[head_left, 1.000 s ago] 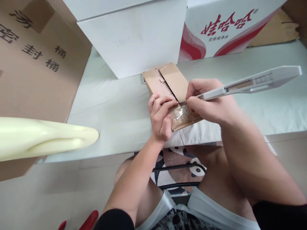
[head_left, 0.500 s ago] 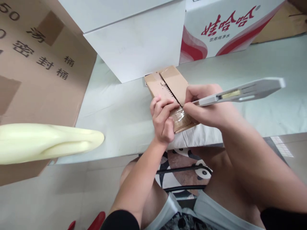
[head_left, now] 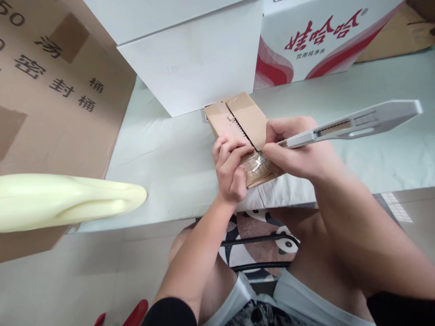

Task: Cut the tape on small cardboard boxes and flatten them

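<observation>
A small brown cardboard box (head_left: 250, 118) lies on the cloth-covered table, with a dark slit along the seam of its top and shiny clear tape (head_left: 257, 164) at the near end. My left hand (head_left: 231, 167) grips its left side, fingers curled over the top close to the slit. In my right hand (head_left: 295, 147) is a light grey utility knife (head_left: 367, 123), closed between thumb and fingers. The knife's handle points up to the right. Its front end is at the seam, where my fingers hide the blade.
Behind the box stand a white carton (head_left: 200, 68) and a red-and-white water carton (head_left: 306, 50). A large brown carton (head_left: 50, 122) fills the left side. A pale yellow, smooth object (head_left: 74, 201) juts in from the left edge. The table's near edge runs just above my knees.
My right hand has shifted slightly right, and the knife's handle has swung up and to the right. My left hand and the cardboard box have stayed in place.
</observation>
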`<state>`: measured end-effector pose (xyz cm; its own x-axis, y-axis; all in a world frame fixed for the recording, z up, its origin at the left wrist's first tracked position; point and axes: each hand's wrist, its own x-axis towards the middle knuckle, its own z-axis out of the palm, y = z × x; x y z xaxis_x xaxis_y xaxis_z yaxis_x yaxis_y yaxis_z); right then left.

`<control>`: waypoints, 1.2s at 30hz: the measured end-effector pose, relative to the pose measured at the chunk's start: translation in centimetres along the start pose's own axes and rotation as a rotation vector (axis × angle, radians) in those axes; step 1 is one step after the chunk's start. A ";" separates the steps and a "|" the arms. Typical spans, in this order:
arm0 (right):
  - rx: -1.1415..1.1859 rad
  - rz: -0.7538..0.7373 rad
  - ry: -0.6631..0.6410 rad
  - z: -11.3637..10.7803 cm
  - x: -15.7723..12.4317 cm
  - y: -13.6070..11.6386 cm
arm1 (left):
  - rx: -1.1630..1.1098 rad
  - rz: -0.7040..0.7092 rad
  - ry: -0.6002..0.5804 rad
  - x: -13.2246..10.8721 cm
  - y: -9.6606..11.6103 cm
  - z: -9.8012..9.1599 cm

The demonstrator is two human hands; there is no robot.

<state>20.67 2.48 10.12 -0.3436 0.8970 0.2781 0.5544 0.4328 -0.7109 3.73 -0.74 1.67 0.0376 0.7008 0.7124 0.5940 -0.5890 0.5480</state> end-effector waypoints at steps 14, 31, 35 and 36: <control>0.006 0.158 -0.198 -2.2 -0.2 -1.1 | -0.043 0.041 -0.008 0.1 -0.1 0.1; 0.035 0.180 -0.230 -1.5 0.1 -0.8 | -0.063 0.046 0.009 0.1 0.0 0.2; 0.205 0.147 -0.174 -1.8 -0.2 -0.4 | -0.031 0.043 0.014 0.0 0.0 0.2; 0.241 0.148 -0.169 -1.9 -0.3 -0.3 | -0.017 0.043 0.011 0.0 0.0 0.2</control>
<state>22.03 2.23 11.46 -0.4044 0.9124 0.0634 0.4190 0.2465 -0.8739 3.88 -0.71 1.61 0.0536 0.6704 0.7400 0.5782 -0.6251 0.5244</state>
